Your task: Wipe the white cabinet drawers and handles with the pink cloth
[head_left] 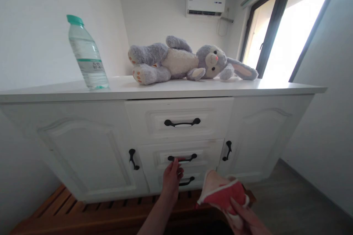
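We face a white cabinet [82, 158], and our left hand [172, 180] is at the cabinet's front, its fingers closed around the left part of the black middle drawer handle [188, 159]. Our right hand [248, 217] is in front of the cabinet, toward its right side, fingers clamped on a pink-and-red cloth [224, 195] with pale edging. On the cabinet's top we see a green-capped bottle [88, 54] standing toward the left end and a grey plush rabbit [180, 62] lying across the middle. Slatted brown wood [52, 205] lies at the cabinet's foot; an air conditioner [205, 5] hangs beyond it.
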Motion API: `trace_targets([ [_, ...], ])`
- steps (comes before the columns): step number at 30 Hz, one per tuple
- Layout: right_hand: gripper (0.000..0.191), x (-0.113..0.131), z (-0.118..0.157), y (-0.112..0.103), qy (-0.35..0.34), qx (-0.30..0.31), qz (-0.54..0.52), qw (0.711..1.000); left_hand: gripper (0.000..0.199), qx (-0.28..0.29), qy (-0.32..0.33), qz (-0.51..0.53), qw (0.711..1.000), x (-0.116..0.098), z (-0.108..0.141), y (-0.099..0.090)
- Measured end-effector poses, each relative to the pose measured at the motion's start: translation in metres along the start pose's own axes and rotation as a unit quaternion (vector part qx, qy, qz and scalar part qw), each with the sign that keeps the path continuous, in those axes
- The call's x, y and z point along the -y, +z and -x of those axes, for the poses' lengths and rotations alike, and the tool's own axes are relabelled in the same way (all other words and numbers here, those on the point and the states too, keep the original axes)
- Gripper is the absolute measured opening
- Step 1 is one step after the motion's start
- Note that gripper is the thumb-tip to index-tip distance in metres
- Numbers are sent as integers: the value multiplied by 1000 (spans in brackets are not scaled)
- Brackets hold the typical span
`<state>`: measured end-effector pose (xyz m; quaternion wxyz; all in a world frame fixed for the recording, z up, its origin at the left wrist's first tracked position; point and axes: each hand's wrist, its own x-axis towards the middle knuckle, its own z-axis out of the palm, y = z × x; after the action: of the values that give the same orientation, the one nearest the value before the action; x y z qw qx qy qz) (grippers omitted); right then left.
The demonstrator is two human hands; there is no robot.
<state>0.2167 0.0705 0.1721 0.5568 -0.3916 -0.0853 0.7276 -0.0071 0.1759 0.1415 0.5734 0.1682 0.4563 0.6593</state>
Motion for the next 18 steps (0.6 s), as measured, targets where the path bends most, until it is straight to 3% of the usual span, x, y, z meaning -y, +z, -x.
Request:
trace_targets([
  [4,22,-45,-24,103,67,155,-39,985,52,36,22,-75,996,-24,5,-15],
  [6,20,-68,-44,144,71,216,-46,973,54,-26,83,-69,994,-40,20,-33],
  [9,13,-105,-74,202,91,276,-37,956,54,-196,181,-51,962,-66,36,-61],
  [12,12,-130,-93,251,113,318,-20,941,68,-224,253,-155,928,-91,35,-70],
  [15,22,-124,-99,267,104,345,-15,933,69,-204,312,-333,866,-95,26,-56],
  [18,25,-84,-99,235,62,348,-16,935,68,-139,336,-394,845,-68,23,-23],
])
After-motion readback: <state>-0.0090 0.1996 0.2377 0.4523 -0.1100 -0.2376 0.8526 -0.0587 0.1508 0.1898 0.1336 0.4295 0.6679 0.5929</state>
